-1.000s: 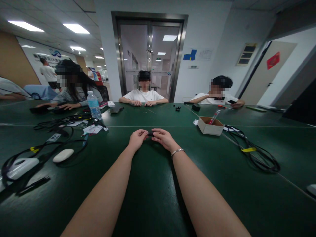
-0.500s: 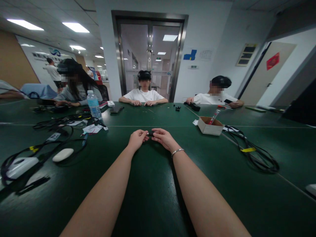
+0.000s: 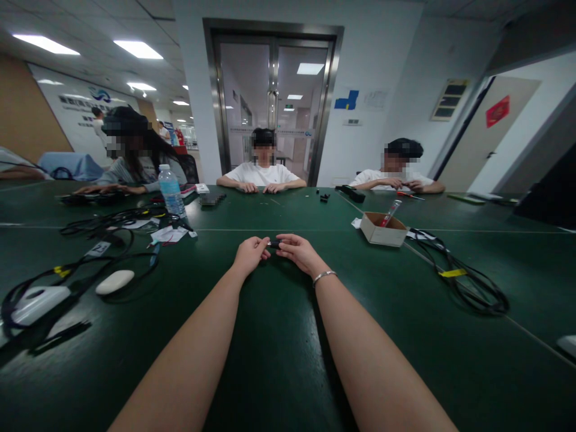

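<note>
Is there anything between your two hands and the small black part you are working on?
Nothing visible: the left hand and the right hand both pinch the small black part directly, above the green table.

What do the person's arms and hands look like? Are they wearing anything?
Both arms are bare from the bottom of the picture up to the hands: no sleeves and no gloves show. The left hand wears nothing that can be seen. The right hand has a thin silver bracelet around its wrist. No watch or ring can be made out, and the fingernails are too small to tell.
</note>
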`<state>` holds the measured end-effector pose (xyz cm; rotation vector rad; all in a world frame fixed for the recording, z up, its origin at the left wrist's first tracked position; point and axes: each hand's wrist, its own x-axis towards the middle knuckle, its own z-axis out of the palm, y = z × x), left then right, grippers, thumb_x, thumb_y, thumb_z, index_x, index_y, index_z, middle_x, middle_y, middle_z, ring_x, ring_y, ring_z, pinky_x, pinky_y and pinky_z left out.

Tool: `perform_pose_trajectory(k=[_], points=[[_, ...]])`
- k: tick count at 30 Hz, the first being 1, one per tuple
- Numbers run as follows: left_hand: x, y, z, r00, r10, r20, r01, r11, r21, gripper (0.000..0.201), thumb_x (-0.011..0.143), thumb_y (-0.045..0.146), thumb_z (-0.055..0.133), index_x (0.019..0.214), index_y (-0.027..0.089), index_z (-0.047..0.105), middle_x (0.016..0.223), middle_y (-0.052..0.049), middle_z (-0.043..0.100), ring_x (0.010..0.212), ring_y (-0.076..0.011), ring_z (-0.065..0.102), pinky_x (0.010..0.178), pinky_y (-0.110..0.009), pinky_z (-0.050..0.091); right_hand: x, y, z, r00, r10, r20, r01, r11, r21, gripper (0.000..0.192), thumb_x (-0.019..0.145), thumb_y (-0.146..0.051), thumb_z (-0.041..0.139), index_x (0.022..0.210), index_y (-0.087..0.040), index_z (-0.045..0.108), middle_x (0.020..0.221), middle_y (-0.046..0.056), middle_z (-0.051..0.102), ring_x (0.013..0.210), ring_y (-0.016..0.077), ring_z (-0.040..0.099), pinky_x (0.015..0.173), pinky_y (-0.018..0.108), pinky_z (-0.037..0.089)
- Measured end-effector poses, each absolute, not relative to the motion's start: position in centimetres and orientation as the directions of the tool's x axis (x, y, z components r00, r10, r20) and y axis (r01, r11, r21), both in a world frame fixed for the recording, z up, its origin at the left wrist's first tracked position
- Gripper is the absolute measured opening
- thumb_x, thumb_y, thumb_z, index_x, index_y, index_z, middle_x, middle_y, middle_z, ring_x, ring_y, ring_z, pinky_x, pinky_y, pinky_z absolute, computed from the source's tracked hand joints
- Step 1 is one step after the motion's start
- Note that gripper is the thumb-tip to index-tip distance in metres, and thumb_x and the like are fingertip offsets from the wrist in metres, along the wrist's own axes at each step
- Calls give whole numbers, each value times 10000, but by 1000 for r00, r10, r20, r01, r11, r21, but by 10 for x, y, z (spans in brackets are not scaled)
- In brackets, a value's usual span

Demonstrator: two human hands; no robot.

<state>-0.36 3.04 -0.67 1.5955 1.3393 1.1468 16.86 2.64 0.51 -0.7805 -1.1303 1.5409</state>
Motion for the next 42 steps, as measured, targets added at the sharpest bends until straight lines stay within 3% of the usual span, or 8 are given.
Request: perform_pose_trajectory(k=[7,24,35,42], points=[[-3,20,2,65,978,198,481,-205,853,401,832,539,432,768,169,572,594,-21,645,528,-141,591,557,-254,430,169,31,0,-279,957,80,-357,-26,-934,251,680,-3,693,898,-126,677,850,34,542,781,135,615,743,260,574],[-4,12,12,46,983,180,635,-168,754,547,842,611,302,691,178,601,553,-14,629,500,-156,572,534,-269,374,170,28,4,-313,947,73,-317,-32,-948,237,719,2,667,921,-122,668,851,41,569,722,120,633,718,244,576],[-4,9,16,9,987,162,703,-121,700,549,857,581,275,633,189,589,528,-7,609,497,-163,554,531,-276,343,168,27,5,-319,946,52,-285,-44,-957,248,735,34,627,919,-128,661,817,20,572,655,105,641,640,199,573],[-4,12,13,13,985,174,675,-137,725,554,846,600,273,631,194,582,531,-6,607,496,-159,553,533,-276,352,167,25,8,-306,951,38,-283,-53,-958,205,756,9,626,915,-118,651,801,35,619,596,101,639,591,185,562]])
